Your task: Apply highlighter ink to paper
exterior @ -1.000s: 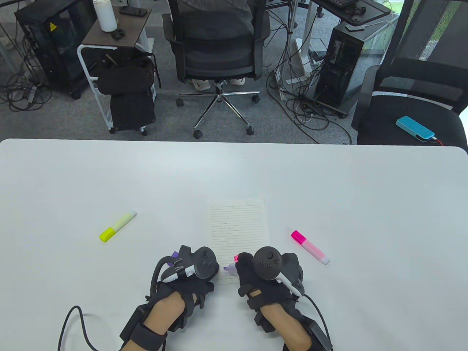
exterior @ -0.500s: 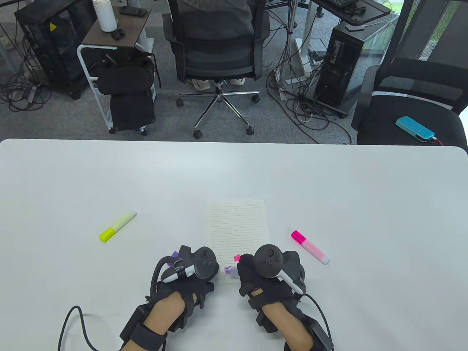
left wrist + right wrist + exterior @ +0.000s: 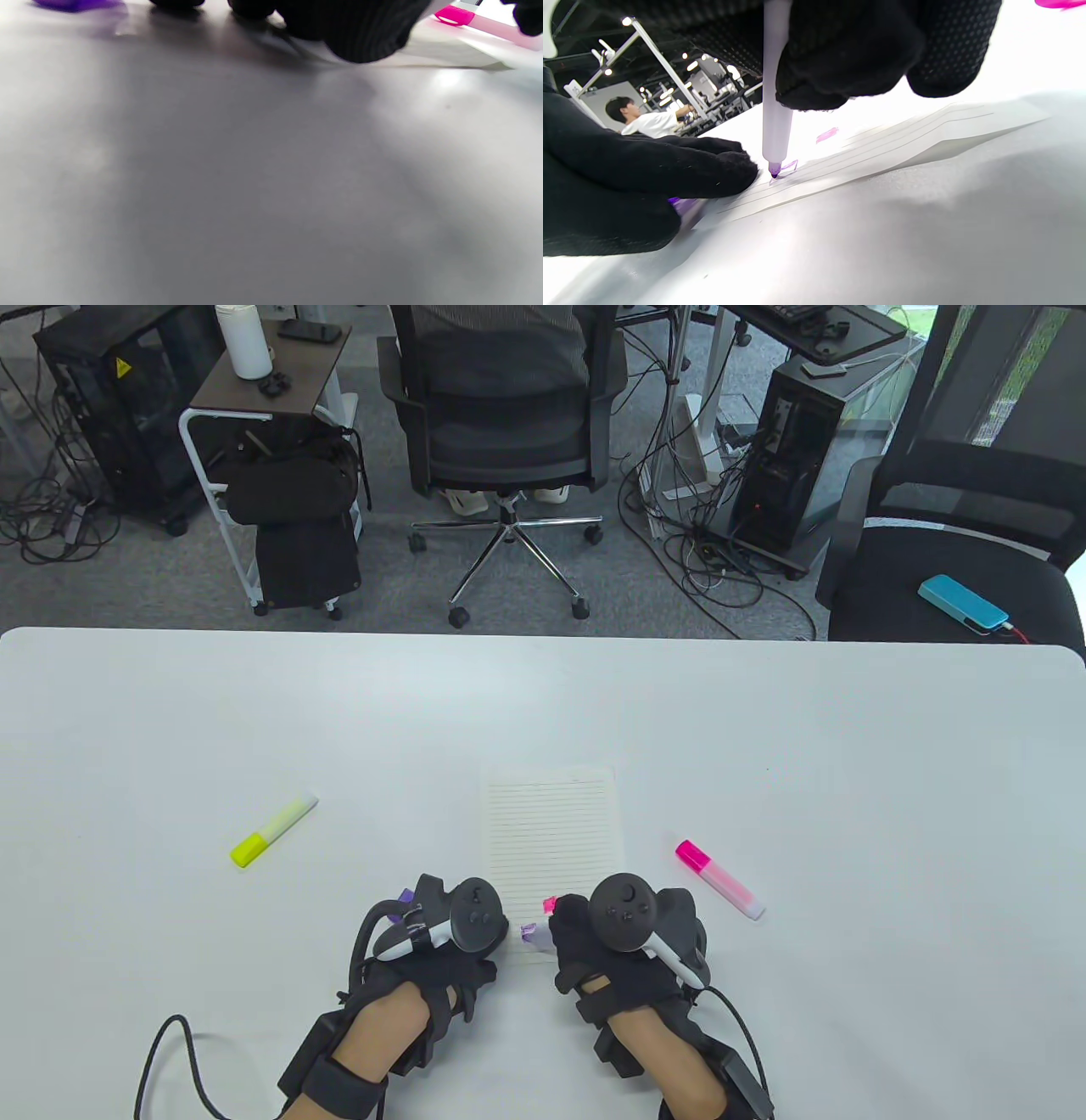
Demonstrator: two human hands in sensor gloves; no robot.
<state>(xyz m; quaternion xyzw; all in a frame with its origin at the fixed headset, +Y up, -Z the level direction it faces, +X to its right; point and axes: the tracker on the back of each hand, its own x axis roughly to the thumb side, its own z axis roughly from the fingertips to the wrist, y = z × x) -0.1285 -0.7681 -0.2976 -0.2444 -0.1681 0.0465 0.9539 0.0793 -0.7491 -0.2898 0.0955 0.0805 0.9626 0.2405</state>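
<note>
Two hands sit at the near edge of my table (image 3: 254,712), both at the bottom of the lined paper (image 3: 550,831). My right hand (image 3: 624,937) is curled round a purple highlighter (image 3: 775,123), holding it close to upright with the tip touching the paper's near left corner; a short purple stroke (image 3: 787,166) lies just beside the tip, and a pink mark (image 3: 826,134) sits a little farther up the sheet. My left hand (image 3: 441,929) rests at the paper's left edge, fingertips (image 3: 729,167) on the sheet next to the tip. A purple cap (image 3: 404,894) shows at that hand's far side; I cannot tell whether the fingers grip it. The left wrist view is mostly blurred tabletop.

A yellow highlighter (image 3: 273,829) lies well left of the paper, a pink highlighter (image 3: 719,878) just right of it, both capped. I can read no brand or lettering on any pen or on the sheet. A black tower (image 3: 110,407) on the floor beyond the table carries a yellow warning triangle.
</note>
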